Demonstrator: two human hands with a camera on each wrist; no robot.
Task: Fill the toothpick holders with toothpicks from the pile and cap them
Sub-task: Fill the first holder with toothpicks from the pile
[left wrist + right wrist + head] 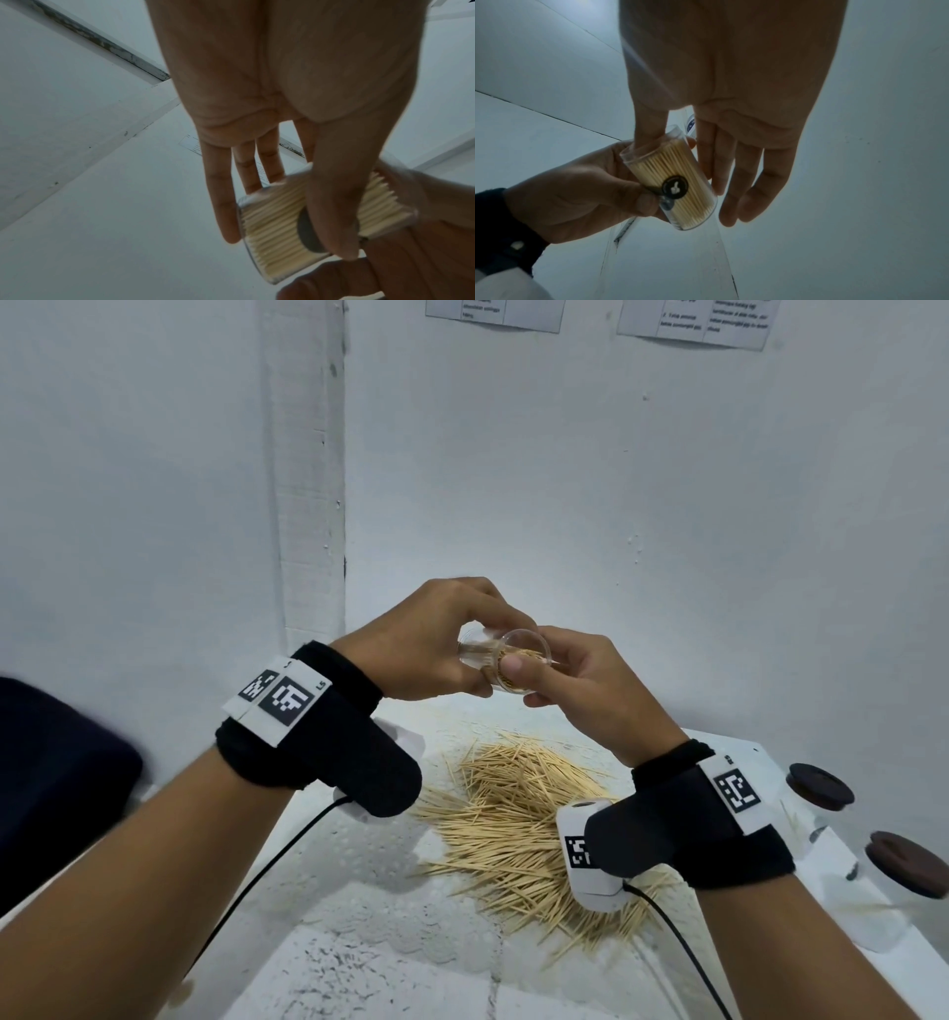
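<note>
A clear toothpick holder (506,660), packed with toothpicks and uncapped, is held tilted in the air above the pile of toothpicks (518,824). My left hand (462,670) grips its body, the thumb across the side by a round black sticker (675,186) and the fingers behind. My right hand (526,683) holds the open mouth: the thumb reaches into the rim onto the toothpick ends, and the other fingers lie along the outside. In the left wrist view the holder (272,223) shows tightly stacked toothpicks. The right wrist view shows the holder (672,174) and the left hand (590,192).
Two holders with dark brown caps (820,785) (906,862) stand at the right edge of the white table (359,891). White walls close in behind and on the left. Black cables run from both wrist cameras over the table.
</note>
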